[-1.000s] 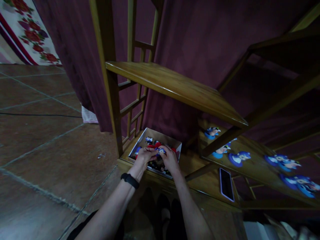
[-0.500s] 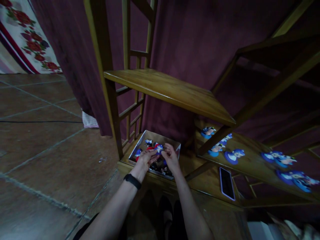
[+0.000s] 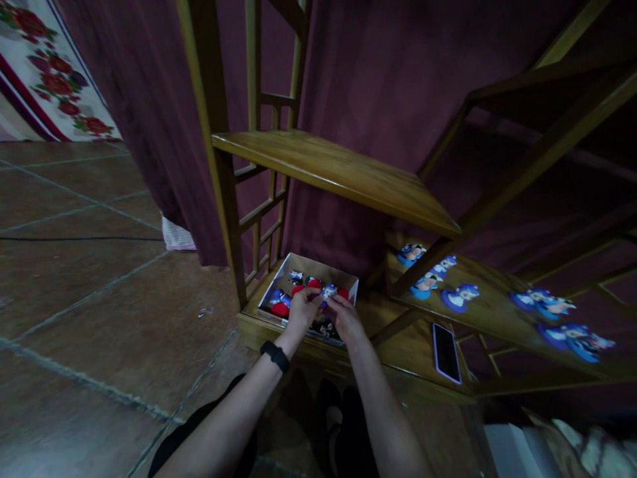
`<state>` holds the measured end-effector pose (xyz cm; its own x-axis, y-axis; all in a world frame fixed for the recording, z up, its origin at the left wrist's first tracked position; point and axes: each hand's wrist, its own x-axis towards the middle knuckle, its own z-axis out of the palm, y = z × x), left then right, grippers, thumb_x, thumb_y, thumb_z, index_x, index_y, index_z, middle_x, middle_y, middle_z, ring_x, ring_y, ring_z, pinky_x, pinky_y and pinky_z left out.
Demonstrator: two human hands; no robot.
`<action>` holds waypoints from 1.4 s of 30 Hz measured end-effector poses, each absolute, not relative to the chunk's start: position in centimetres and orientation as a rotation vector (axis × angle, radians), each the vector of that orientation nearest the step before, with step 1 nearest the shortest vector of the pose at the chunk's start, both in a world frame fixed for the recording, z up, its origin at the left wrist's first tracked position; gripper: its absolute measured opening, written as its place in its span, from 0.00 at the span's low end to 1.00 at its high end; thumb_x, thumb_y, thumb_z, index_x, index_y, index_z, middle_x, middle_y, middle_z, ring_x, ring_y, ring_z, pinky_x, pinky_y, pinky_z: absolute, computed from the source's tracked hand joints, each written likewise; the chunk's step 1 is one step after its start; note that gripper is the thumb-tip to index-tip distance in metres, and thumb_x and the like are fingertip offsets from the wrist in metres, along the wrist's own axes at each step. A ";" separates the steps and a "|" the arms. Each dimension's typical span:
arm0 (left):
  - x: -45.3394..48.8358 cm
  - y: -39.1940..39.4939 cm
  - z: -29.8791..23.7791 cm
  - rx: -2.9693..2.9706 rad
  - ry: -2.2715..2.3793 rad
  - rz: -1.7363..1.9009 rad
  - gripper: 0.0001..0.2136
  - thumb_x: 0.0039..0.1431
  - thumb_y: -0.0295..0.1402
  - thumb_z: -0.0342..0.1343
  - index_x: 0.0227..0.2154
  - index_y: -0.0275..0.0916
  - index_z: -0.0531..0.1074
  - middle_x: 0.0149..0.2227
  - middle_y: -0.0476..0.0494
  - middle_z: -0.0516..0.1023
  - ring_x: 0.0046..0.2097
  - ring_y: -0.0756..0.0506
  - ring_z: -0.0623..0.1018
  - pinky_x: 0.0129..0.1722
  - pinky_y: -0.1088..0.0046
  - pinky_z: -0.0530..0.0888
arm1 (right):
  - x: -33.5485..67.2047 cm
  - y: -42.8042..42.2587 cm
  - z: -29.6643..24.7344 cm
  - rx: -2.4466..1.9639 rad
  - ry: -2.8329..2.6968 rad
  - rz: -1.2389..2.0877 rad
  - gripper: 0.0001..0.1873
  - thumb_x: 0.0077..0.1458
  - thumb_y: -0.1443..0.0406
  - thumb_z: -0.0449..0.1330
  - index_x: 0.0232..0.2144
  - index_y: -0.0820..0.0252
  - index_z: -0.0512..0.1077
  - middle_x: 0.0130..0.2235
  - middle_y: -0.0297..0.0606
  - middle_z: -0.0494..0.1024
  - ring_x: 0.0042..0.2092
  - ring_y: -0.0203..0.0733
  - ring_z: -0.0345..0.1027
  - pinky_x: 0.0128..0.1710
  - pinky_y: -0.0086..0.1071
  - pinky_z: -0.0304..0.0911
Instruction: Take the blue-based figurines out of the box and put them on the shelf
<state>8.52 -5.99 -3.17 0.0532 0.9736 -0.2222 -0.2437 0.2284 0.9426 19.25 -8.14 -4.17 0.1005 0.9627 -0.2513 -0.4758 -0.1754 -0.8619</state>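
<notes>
Both of my hands meet over a shallow cardboard box (image 3: 287, 262) on the low wooden shelf. Between them is a small blue-and-white figurine (image 3: 329, 292). My left hand (image 3: 304, 309) has its fingers closed on the figurine's left side. From the right, my right hand (image 3: 344, 317) pinches the same figurine. Inside the box lie several more figurines, among them a blue one on a red base (image 3: 280, 302) at the left and a dark-and-white one (image 3: 295, 276) near the back. My hands hide part of the box's contents.
Several blue-based figurines (image 3: 460, 297) stand on the shelf to the right. A phone (image 3: 446, 353) lies on the lower board nearby. An upper wooden shelf board (image 3: 338, 169) overhangs the box, and a shelf post (image 3: 213, 153) rises at its left.
My hands have shifted slightly right with the figurine, and the left hand has turned around it. The view has moved a little, so the shelf figurines appear further left.
</notes>
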 end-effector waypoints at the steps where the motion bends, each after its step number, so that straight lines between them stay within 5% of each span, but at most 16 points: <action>1: 8.6 -6.0 -3.4 0.917 1.118 1.116 0.09 0.41 0.31 0.61 0.28 0.35 0.72 0.22 0.50 0.73 0.23 0.52 0.72 0.23 0.77 0.71 | 19.4 -8.4 -4.2 -1.066 -0.588 1.452 0.14 0.39 0.65 0.65 0.33 0.60 0.72 0.31 0.33 0.77 0.31 0.35 0.70 0.32 0.29 0.66; 13: 9.0 -6.9 -3.2 1.112 1.267 0.984 0.04 0.41 0.28 0.60 0.23 0.38 0.72 0.19 0.50 0.72 0.25 0.48 0.73 0.27 0.76 0.68 | 19.5 -9.9 -5.0 -1.121 -0.391 1.418 0.08 0.40 0.68 0.64 0.27 0.60 0.70 0.26 0.31 0.76 0.27 0.34 0.70 0.30 0.28 0.66; 22: 9.0 -9.1 -1.4 1.919 1.592 0.776 0.14 0.54 0.34 0.50 0.44 0.37 0.67 0.36 0.36 0.75 0.38 0.42 0.75 0.38 0.71 0.66 | 19.6 -8.2 -5.3 -1.053 -0.471 1.409 0.08 0.37 0.67 0.63 0.25 0.60 0.69 0.23 0.30 0.74 0.24 0.33 0.66 0.24 0.25 0.61; 30: 9.6 -9.4 -1.9 2.597 1.598 0.468 0.22 0.55 0.22 0.42 0.55 0.27 0.56 0.40 0.26 0.70 0.41 0.40 0.73 0.37 0.66 0.68 | 19.6 -7.5 -5.8 -1.046 -0.408 1.409 0.08 0.34 0.71 0.62 0.22 0.59 0.67 0.20 0.26 0.71 0.23 0.32 0.64 0.23 0.25 0.60; 42: 10.3 -9.1 -4.2 2.622 1.557 0.486 0.26 0.54 0.18 0.40 0.58 0.29 0.50 0.43 0.24 0.70 0.43 0.40 0.72 0.38 0.64 0.67 | 20.7 -7.0 -8.5 -1.122 -0.455 1.396 0.09 0.37 0.72 0.59 0.25 0.57 0.68 0.25 0.28 0.75 0.29 0.35 0.68 0.28 0.28 0.64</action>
<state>10.31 -9.11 -4.21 0.4423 0.8641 0.2402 0.8474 -0.4904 0.2036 20.67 -7.02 -8.55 0.1962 0.9168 -0.3477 -0.5362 -0.1966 -0.8209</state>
